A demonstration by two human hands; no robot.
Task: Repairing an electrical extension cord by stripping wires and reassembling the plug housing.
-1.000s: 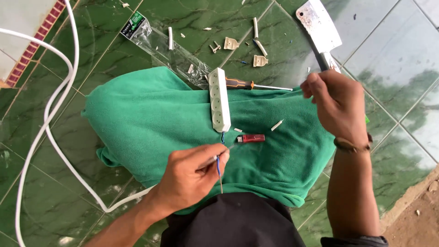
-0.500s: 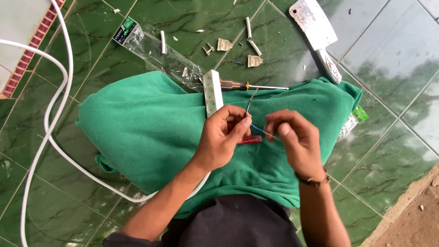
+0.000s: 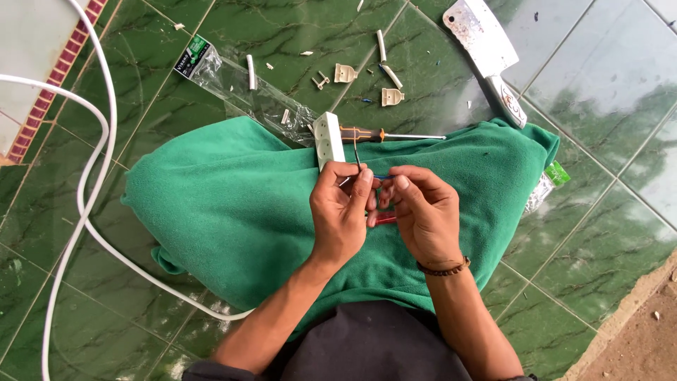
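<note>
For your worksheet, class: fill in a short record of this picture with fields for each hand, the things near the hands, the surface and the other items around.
Left hand: left hand pinches a thin wire with its fingers
Right hand: right hand meets the left, fingers on the same wire
Close by: white power strip; screwdriver with brown handle; small red tool, partly hidden
Surface: green towel on a green tiled floor
Around: cleaver, clear plastic bag, white cable, small white plastic parts
</note>
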